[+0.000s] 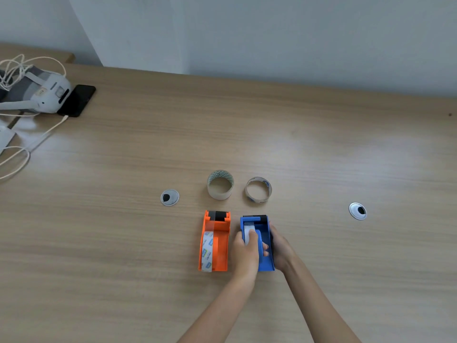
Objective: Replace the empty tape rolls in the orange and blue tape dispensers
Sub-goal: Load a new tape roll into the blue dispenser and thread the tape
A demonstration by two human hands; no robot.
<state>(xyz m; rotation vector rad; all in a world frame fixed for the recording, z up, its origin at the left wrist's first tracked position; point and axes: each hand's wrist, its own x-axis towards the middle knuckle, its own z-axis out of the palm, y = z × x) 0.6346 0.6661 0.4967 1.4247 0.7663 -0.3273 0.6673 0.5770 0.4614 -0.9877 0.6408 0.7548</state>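
The orange tape dispenser (214, 241) lies on the wooden table (123, 243) with a printed tape roll (207, 251) seated in it. Right beside it is the blue tape dispenser (264, 243). My left hand (246, 253) grips the white tape roll (248, 231) sitting in the blue dispenser. My right hand (280, 248) holds the blue dispenser's right side. Behind the dispensers stand two empty rolls: a wide cardboard core (220, 184) and a thinner ring (258, 189).
Two round cable grommets are set in the table, one at the left (169, 197) and one at the right (357, 211). A white headset (37, 95), a black phone (77, 100) and white cables (14, 159) lie at the far left.
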